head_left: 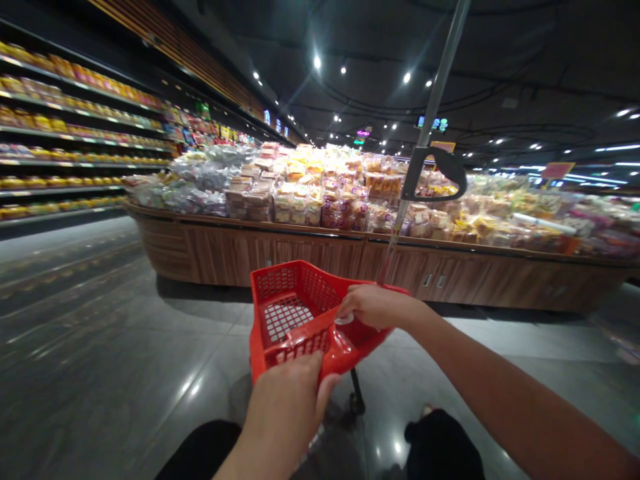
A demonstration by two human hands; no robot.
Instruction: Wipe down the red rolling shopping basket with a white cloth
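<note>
A red plastic shopping basket (295, 300) with mesh walls is in front of me, with nothing visible inside it. My left hand (287, 403) is closed on its near rim. My right hand (373, 307) is closed on the right rim, close to where a long grey pull handle (430, 113) rises up and away; its dark grip loop (435, 175) hangs free. Part of a small black wheel or foot (356, 400) shows under the basket. My dark-clad knees are at the bottom edge.
A long curved wooden display counter (310, 250) piled with packaged baked goods (320, 187) runs across ahead. Wall shelves (65, 133) with yellow packs line the left. The floor (110, 347) is glossy grey tile, stretching to the left.
</note>
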